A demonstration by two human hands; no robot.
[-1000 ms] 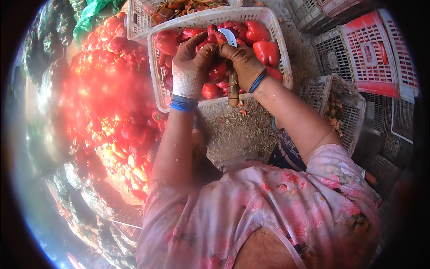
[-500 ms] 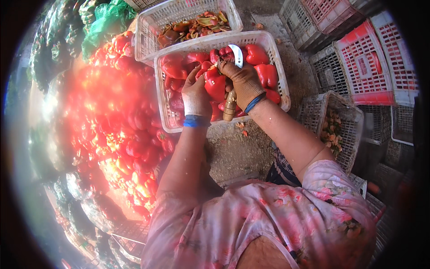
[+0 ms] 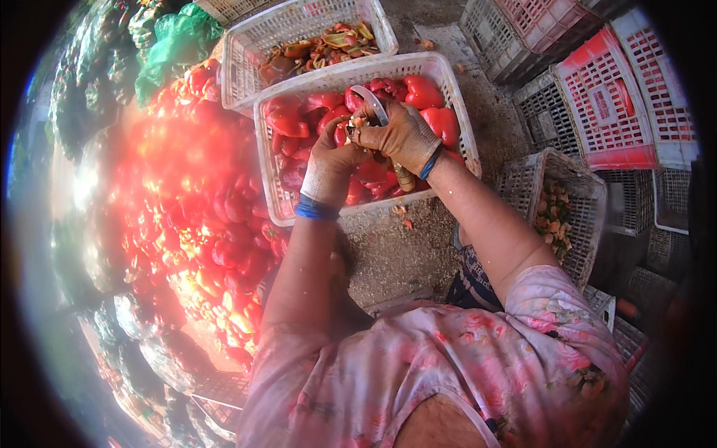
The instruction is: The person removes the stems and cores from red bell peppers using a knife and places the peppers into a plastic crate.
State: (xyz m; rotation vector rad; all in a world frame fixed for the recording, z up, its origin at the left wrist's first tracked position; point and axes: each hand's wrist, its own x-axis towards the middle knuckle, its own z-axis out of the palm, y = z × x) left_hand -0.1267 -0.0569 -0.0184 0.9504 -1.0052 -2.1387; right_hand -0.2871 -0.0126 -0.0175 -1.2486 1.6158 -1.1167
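Note:
My right hand (image 3: 407, 140), in a stained work glove with a blue wristband, is closed round a curved knife; its pale blade (image 3: 369, 101) rises past the thumb, its wooden handle (image 3: 405, 178) shows below the palm. My left hand (image 3: 328, 168), gloved and blue-banded too, is closed on a red bell pepper piece (image 3: 341, 136), mostly hidden by the fingers. A seedy pepper core (image 3: 358, 124) shows where both hands meet. The hands are over a white plastic crate (image 3: 452, 84) containing several red bell peppers (image 3: 441, 125).
Beyond it, a second crate (image 3: 235, 63) contains pepper scraps (image 3: 340, 46). A large heap of red peppers (image 3: 216, 201) lies at left, near green netting (image 3: 179, 41). At right stand stacked crates (image 3: 605, 104) and a crate (image 3: 594, 201) of pale cores.
The large red pepper that showed between my hands is no longer visible there. My hands have come closer together, and the knife blade has shifted left and tilted.

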